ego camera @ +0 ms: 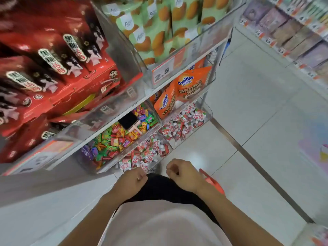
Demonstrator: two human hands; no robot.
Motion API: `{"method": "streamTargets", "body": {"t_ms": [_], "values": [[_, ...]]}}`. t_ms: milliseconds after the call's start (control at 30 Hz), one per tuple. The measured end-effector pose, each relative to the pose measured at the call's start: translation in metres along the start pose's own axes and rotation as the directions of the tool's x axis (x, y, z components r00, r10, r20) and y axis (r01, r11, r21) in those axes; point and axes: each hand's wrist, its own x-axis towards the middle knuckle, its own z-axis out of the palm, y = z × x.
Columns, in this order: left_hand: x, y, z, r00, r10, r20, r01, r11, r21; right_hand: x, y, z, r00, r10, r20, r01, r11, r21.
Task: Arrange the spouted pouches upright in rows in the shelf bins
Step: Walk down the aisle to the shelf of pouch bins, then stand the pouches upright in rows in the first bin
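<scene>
clear hard-plastic bins (166, 148) with rounded corners line the white shelf edges, their glossy walls smeared with glare. the spouted pouches (184, 125) fill the two lowest bins at centre frame: small, shiny, red-and-white sachets with green patches and stubby white caps, lying jumbled in loose heaps at all angles, not in rows. the nearer heap (143, 157) sits just above the hands, its bin's lower end cut off behind the left hand. the print on the pouches is too small to read. beside them, left of centre, a bin of crinkly multicoloured candy wrappers (113, 139) holds a flat black phone-like slab (127, 120), half under the shelf above. orange foil ovaltine bags (188, 86) sit higher, partly hidden behind a price tag (164, 71). red cartons (53, 77) at upper left are motion-blurred. the left hand (132, 179) and right hand (182, 174) hover low in the frame with fingers curled inward; neither visibly holds anything. a red band-like object (212, 181) by the right wrist is hard to identify.
</scene>
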Motion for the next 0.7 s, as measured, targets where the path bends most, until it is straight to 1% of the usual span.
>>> {"method": "streamTargets", "body": {"t_ms": [100, 167, 233, 333, 400, 467, 500, 567, 600, 633, 667, 700], "values": [[0.024, -0.001, 0.004, 0.994, -0.095, -0.056, 0.091, 0.994, -0.066, 0.05, 0.007, -0.011, 0.976, -0.089, 0.2, 0.109, 0.99, -0.091], [0.032, 0.0, 0.013, 0.981, -0.18, -0.079, 0.172, 0.981, -0.093, 0.078, 0.016, -0.018, 0.956, -0.079, 0.283, 0.127, 0.98, -0.153], [0.041, 0.003, 0.028, 0.953, -0.288, -0.098, 0.272, 0.951, -0.148, 0.102, 0.025, -0.022, 0.932, -0.09, 0.35, 0.162, 0.97, -0.183], [0.059, 0.007, 0.055, 0.876, -0.474, -0.087, 0.421, 0.841, -0.34, 0.137, 0.043, -0.014, 0.872, -0.118, 0.475, 0.257, 0.937, -0.238], [0.072, 0.0, 0.071, 0.828, -0.555, -0.081, 0.466, 0.76, -0.453, 0.159, 0.052, -0.002, 0.831, -0.126, 0.542, 0.307, 0.916, -0.257], [0.079, -0.014, 0.085, 0.757, -0.649, -0.067, 0.508, 0.651, -0.563, 0.176, 0.057, 0.015, 0.79, -0.109, 0.604, 0.341, 0.896, -0.284], [0.08, -0.022, 0.092, 0.722, -0.69, -0.056, 0.509, 0.584, -0.633, 0.184, 0.058, 0.025, 0.775, -0.118, 0.621, 0.361, 0.889, -0.281], [0.084, -0.043, 0.106, 0.66, -0.749, -0.059, 0.455, 0.461, -0.762, 0.202, 0.062, 0.046, 0.75, -0.151, 0.644, 0.401, 0.878, -0.261], [0.085, -0.055, 0.114, 0.64, -0.765, -0.079, 0.421, 0.434, -0.797, 0.211, 0.064, 0.058, 0.737, -0.168, 0.655, 0.424, 0.87, -0.253], [0.088, -0.068, 0.122, 0.633, -0.767, -0.105, 0.392, 0.434, -0.811, 0.219, 0.067, 0.071, 0.723, -0.188, 0.665, 0.454, 0.855, -0.251], [0.091, -0.084, 0.129, 0.628, -0.764, -0.149, 0.378, 0.467, -0.799, 0.228, 0.071, 0.084, 0.714, -0.219, 0.665, 0.487, 0.838, -0.247], [0.096, -0.1, 0.136, 0.628, -0.75, -0.207, 0.375, 0.525, -0.764, 0.237, 0.076, 0.099, 0.713, -0.261, 0.65, 0.515, 0.825, -0.234]]}}
